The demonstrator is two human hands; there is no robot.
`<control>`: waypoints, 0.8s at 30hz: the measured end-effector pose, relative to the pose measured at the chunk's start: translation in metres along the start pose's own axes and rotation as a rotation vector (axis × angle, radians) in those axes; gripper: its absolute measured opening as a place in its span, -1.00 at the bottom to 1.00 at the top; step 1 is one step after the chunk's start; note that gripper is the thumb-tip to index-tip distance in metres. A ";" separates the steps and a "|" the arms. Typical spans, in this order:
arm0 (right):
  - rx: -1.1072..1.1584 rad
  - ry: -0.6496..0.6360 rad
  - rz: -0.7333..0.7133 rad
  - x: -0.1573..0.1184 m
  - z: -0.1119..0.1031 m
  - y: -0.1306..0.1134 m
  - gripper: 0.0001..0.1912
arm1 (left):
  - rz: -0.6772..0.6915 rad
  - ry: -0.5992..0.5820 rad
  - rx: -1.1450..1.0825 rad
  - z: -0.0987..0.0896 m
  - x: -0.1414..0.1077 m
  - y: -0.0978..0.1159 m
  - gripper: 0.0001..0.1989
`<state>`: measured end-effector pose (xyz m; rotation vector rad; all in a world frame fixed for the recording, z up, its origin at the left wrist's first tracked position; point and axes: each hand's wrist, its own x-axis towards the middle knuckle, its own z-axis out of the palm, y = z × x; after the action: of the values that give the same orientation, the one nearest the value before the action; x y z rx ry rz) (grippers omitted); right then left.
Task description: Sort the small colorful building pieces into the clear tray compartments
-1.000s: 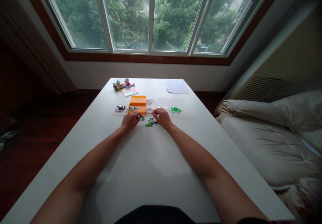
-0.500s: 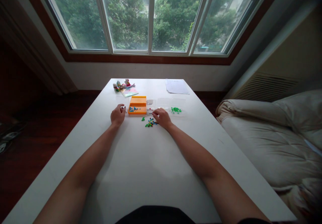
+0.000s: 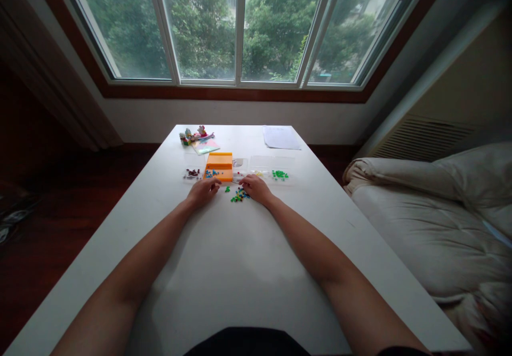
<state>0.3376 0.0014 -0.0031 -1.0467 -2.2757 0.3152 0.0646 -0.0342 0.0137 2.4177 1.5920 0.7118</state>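
Observation:
My left hand [image 3: 203,191] is at the front edge of the orange box [image 3: 218,167], fingers loosely apart and pointing right, with nothing visible in them. The box stands open, with small blue pieces [image 3: 210,174] inside. Left of it, dark brown pieces [image 3: 192,172] lie in a clear box. My right hand [image 3: 258,188] rests at the upper right of a mixed pile of small colourful pieces [image 3: 239,195]. Its fingers curl together at the tips; whatever they hold is too small to make out. A few green pieces [image 3: 228,189] sit between the hands.
Green pieces [image 3: 280,175] fill part of a clear box on the right. A small clear box [image 3: 240,162] adjoins the orange one. Toy figures [image 3: 196,135], a pastel sheet [image 3: 207,146] and white papers [image 3: 281,137] lie at the white table's [image 3: 240,255] far end.
My left hand has come away from the brown pieces, moving right and nearer to me, and they now show. My right hand has shifted slightly down towards the pile.

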 end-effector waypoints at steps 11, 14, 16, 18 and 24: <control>0.000 -0.016 0.027 0.000 0.000 0.004 -0.78 | 0.017 -0.055 0.005 -0.002 -0.002 0.003 -0.69; -0.019 -0.002 0.045 0.000 0.001 0.007 -0.81 | 0.022 -0.062 -0.001 -0.001 -0.002 0.002 -0.69; -0.022 -0.007 0.036 0.000 0.002 0.007 -0.82 | 0.023 -0.061 -0.005 -0.001 -0.002 0.001 -0.69; -0.024 -0.019 0.020 0.000 0.002 0.006 -0.82 | 0.026 -0.057 -0.007 0.000 -0.002 0.002 -0.69; -0.015 -0.073 -0.050 0.002 0.003 0.002 -0.79 | 0.029 -0.063 -0.005 0.000 -0.002 0.003 -0.69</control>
<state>0.3361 0.0045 -0.0058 -0.9990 -2.3685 0.3204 0.0666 -0.0368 0.0141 2.4391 1.5330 0.6362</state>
